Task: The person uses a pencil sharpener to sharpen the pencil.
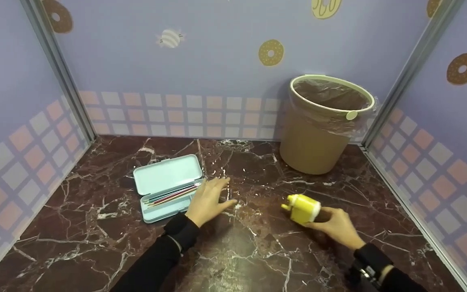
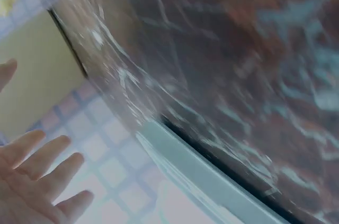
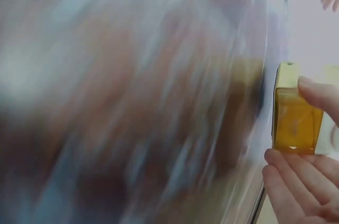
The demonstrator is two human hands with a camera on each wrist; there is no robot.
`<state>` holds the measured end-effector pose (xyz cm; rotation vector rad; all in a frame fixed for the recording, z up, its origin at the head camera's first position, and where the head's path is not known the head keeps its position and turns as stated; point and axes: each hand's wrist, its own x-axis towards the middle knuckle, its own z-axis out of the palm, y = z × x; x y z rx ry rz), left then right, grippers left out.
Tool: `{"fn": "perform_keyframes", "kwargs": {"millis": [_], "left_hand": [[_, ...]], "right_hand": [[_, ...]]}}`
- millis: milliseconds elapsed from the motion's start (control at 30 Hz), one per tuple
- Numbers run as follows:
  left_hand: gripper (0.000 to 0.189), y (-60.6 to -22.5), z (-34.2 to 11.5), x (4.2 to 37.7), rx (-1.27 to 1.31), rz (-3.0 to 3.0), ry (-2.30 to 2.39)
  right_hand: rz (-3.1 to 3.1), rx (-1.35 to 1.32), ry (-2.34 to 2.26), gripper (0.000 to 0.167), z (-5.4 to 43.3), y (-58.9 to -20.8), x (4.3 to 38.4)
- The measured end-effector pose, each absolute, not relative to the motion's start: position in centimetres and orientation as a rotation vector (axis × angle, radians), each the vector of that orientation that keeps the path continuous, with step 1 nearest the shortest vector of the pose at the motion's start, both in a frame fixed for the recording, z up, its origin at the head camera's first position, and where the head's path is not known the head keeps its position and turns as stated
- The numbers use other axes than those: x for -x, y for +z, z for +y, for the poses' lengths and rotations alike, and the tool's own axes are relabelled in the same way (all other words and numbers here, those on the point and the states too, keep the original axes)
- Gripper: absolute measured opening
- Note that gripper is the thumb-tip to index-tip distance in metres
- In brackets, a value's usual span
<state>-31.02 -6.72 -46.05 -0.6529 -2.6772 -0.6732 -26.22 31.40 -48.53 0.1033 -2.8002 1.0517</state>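
My right hand (image 1: 337, 229) holds a yellow and white pencil sharpener (image 1: 304, 210) between thumb and fingers, over the right part of the table. In the right wrist view the sharpener's see-through amber drawer (image 3: 296, 121) faces the camera, with the thumb on one side and the fingers along the other. At the left, a light blue pencil case (image 1: 164, 215) lies with its lid (image 1: 168, 174) raised. Several coloured pencils (image 1: 172, 195) lie inside it. My left hand (image 1: 209, 202), fingers spread and holding nothing, hovers by the case's right end and hides part of it.
A tan waste bin (image 1: 314, 142) with a clear plastic liner stands at the back right. Patterned panels (image 1: 217, 61) enclose the back and both sides of the dark red marbled table (image 1: 249, 251).
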Motion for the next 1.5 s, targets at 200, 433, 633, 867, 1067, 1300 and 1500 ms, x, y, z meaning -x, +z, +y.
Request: {"fn": "perform_keyframes", "kwargs": {"millis": [200, 433, 633, 867, 1067, 1300, 1500], "left_hand": [[0.072, -46.2, -7.8, 32.4, 0.574, -2.649, -0.443], [0.079, -45.8, -8.2, 33.9, 0.473, -2.660, -0.258], [0.085, -45.6, -8.2, 35.0, 0.385, -2.737, -0.303], [0.088, -45.7, -9.0, 35.8, 0.304, -2.813, -0.361], [0.087, -45.5, -9.3, 35.5, 0.298, -2.809, -0.380], [0.087, -45.5, -9.4, 35.6, 0.294, -2.812, -0.376], [0.085, -45.5, -9.4, 35.8, 0.275, -2.834, -0.385]], "right_hand": [[-2.806, 0.074, 0.967, 0.067, 36.0, -48.5, 25.4], [-2.759, 0.282, 0.891, 0.063, 39.3, -49.2, 24.8], [-2.719, 0.357, 0.875, 0.060, 40.0, -49.6, 24.7], [-2.730, 0.339, 0.823, 0.061, 39.5, -49.6, 25.1], [-2.756, 0.321, 0.807, 0.072, 39.4, -49.2, 25.4], [-2.757, 0.306, 0.903, 0.097, 38.8, -47.7, 26.6], [-2.679, 0.154, 0.908, 0.097, 37.7, -45.4, 28.8]]}}
